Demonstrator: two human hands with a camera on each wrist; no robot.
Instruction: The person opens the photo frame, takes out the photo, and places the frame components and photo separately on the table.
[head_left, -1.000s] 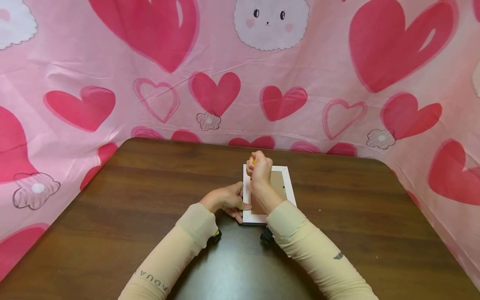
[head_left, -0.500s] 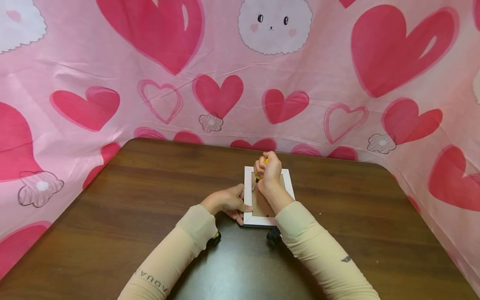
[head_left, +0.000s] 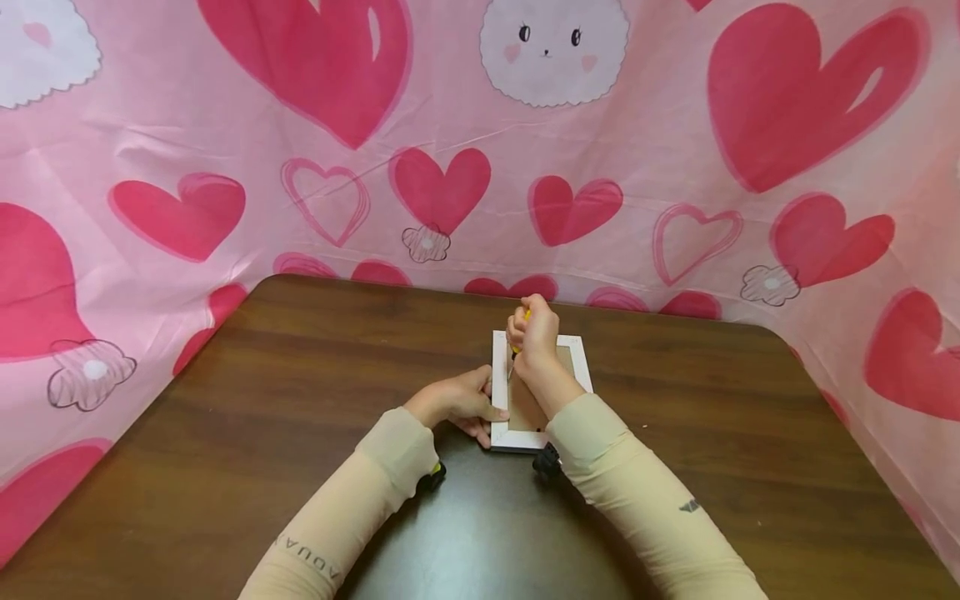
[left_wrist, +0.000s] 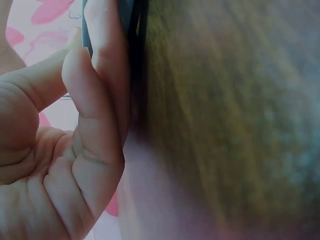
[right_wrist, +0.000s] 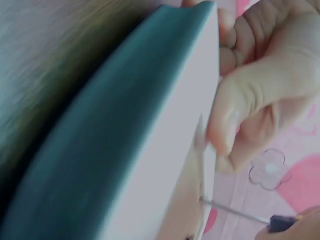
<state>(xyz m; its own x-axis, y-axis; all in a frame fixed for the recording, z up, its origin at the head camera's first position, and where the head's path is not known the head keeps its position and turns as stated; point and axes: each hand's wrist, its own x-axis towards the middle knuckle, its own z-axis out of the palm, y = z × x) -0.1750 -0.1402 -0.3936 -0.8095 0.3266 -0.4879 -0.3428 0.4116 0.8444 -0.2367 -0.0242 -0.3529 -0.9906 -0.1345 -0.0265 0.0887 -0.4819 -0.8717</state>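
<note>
A picture frame (head_left: 517,440) lies back side up on the table, its white border surrounding a brown backing board (head_left: 525,407). My left hand (head_left: 461,402) grips its left side, thumb on the border and fingers at the edge and below; the left wrist view shows these fingers close up. My right hand (head_left: 537,335) holds a screwdriver by its yellow and black handle (head_left: 527,315), fist above the frame. In the right wrist view the thin metal shaft (right_wrist: 235,212) reaches the seam between border and board, near the left thumb (right_wrist: 225,127). My right forearm hides part of the frame.
The brown wooden table (head_left: 315,358) extends on all sides of the frame. Behind it hangs a pink cloth (head_left: 465,100) with hearts. Dark wrist devices (head_left: 547,460) sit under both sleeves. A tiny pale speck (head_left: 644,426) lies to the right.
My right hand with the screwdriver has shifted slightly right over the frame, bringing the shaft into sight. My left hand keeps its hold. The whole head view has shifted a little.
</note>
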